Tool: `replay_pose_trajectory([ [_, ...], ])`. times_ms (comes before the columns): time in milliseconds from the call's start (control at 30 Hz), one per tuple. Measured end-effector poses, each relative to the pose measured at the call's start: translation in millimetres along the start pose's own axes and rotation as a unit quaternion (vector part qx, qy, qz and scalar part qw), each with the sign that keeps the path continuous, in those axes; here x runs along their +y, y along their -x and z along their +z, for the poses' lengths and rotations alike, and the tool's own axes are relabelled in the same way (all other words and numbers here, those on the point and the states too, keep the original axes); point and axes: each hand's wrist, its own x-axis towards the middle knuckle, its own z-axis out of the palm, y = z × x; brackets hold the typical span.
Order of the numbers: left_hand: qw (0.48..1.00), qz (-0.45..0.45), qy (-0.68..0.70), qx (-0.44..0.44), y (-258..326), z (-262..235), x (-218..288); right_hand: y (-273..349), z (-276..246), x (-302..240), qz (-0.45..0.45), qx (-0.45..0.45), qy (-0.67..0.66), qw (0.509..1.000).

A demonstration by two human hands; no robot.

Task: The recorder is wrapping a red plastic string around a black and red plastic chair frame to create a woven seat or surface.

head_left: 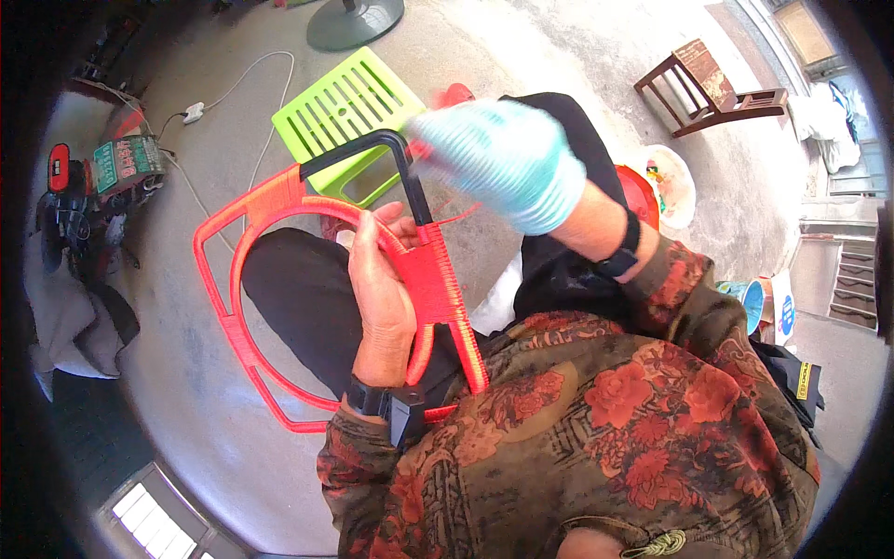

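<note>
Concrete floor (186,391) spreads under a seated person whose lap carries a red-wrapped frame (279,279), its lower end cut off behind the floral sleeve (559,438). Left hand (382,298) closes around the frame's woven side, while the gloved right hand (507,158), motion-blurred, pinches red cord (453,216) at the bare black bar (414,186). Farther off stand a green stool (345,107) and wooden chair (712,88).

One red-wrapped frame (279,279), one green stool (345,107), one wooden chair (712,88).
</note>
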Motion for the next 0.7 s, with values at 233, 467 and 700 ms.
replay_pose_trajectory([
  [233,0.991,0.130,-0.016,-0.015,-8,-4,-1,1,2,-38,0.069,-0.140,-0.298,0.942],
  [467,0.983,0.160,-0.079,0.042,-18,-18,-5,31,11,-16,0.528,-0.152,-0.476,0.687],
  [700,0.989,0.126,-0.076,-0.004,-16,-17,-1,25,41,-19,0.529,-0.323,-0.488,0.614],
])
